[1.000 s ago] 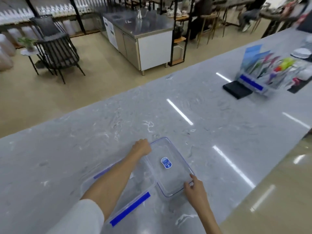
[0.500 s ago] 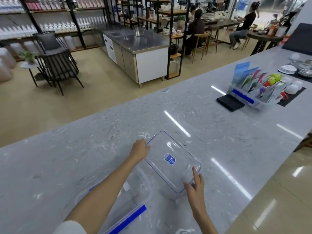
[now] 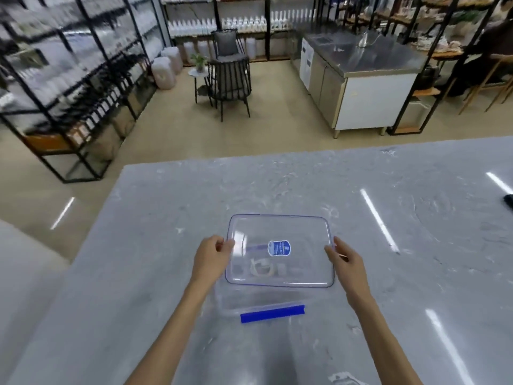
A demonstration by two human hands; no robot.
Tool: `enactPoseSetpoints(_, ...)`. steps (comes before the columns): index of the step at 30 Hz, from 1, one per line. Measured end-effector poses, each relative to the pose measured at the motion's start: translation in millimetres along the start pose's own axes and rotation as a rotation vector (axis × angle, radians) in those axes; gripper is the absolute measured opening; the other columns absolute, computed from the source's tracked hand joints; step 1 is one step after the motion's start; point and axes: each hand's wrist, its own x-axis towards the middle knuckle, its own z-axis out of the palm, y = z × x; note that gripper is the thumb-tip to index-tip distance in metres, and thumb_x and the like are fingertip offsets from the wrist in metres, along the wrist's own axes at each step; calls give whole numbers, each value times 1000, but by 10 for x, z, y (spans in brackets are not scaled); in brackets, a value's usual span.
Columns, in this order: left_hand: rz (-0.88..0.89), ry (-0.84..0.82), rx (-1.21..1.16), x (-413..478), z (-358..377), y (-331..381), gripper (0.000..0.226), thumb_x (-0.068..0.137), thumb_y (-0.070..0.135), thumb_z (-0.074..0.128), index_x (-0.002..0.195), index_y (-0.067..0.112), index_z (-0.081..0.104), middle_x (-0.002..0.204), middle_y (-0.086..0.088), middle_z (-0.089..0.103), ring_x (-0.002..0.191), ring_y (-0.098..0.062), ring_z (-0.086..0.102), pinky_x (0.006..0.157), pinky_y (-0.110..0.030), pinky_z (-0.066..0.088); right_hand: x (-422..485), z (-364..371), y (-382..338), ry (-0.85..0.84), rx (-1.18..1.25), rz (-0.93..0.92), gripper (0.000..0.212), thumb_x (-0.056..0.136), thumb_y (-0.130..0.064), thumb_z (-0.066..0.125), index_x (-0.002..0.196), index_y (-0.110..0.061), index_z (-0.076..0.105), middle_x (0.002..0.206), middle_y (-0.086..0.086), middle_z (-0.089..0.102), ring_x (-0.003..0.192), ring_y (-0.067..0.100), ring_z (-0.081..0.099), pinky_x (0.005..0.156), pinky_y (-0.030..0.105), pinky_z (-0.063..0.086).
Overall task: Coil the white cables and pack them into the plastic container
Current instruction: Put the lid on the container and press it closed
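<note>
A clear plastic lid [image 3: 302,234] with a blue rim and a blue sticker hovers above the clear plastic container [image 3: 249,302], which sits on the grey marble counter. My left hand [image 3: 209,258] grips the lid's left edge and my right hand [image 3: 345,259] grips its right edge. Through the lid I see a coiled white cable [image 3: 261,269] lying inside the container. A blue clip [image 3: 272,314] sticks out from the container's near side.
The marble counter [image 3: 388,273] stretches right and toward me; its far edge and left corner drop to the floor. A dark flat object [image 3: 509,201] lies at the right edge. Shelving, a black chair and a steel cabinet stand beyond the counter.
The view has swung left. Both hands have lifted the lid from the counter beside the container and brought it level above the container, one hand at each short edge.
</note>
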Motion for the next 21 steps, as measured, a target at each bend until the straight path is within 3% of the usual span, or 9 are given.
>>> enactPoseSetpoints(1,-20,20,-7,-146,-69,-127,35,96,25,60,70,1,57,65,-10,53,61,-18,46,59,-29,37,-56,76,32,-60,-32,-23,23,95,-20,58,109,-35,69,86,-3,75,73,11,68,66,24,55)
enactPoseSetpoints(3,-33,61,-10,-389,-124,-321,42,95,20,60,58,10,44,57,-6,41,55,-18,36,55,-29,32,-139,191,140,-156,-150,-87,22,96,-16,56,106,-30,70,71,15,65,59,15,53,56,30,45)
enactPoseSetpoints(5,-56,63,38,-523,-66,-439,40,94,16,61,60,14,40,64,-9,40,60,-23,39,59,-31,38,-191,262,253,-158,-341,-134,19,95,-12,56,110,-16,67,64,20,47,65,19,45,59,29,36)
enactPoseSetpoints(8,-163,14,176,-563,94,-493,21,98,17,53,87,0,57,97,-25,51,97,-37,53,89,-39,45,-206,324,326,-34,-581,-132,28,93,-10,59,121,-6,61,81,17,51,87,29,47,72,30,34)
enactPoseSetpoints(11,-242,-12,276,-499,237,-468,27,100,18,45,108,-4,58,117,-28,50,114,-42,48,98,-38,38,-151,371,316,30,-718,-145,33,91,-6,59,122,3,59,78,23,52,73,28,41,66,30,30)
enactPoseSetpoints(18,-264,-12,282,-409,329,-467,28,100,18,42,114,-3,55,119,-26,50,113,-43,50,96,-40,39,-98,453,350,55,-802,-76,43,97,-17,53,138,-4,48,89,26,53,72,27,40,67,31,33)
enactPoseSetpoints(21,-250,-15,250,-377,299,-472,26,100,22,43,112,2,56,112,-24,52,106,-41,53,95,-41,44,-93,461,304,29,-878,-6,46,100,-27,46,143,-12,42,101,29,51,80,35,51,75,36,42)
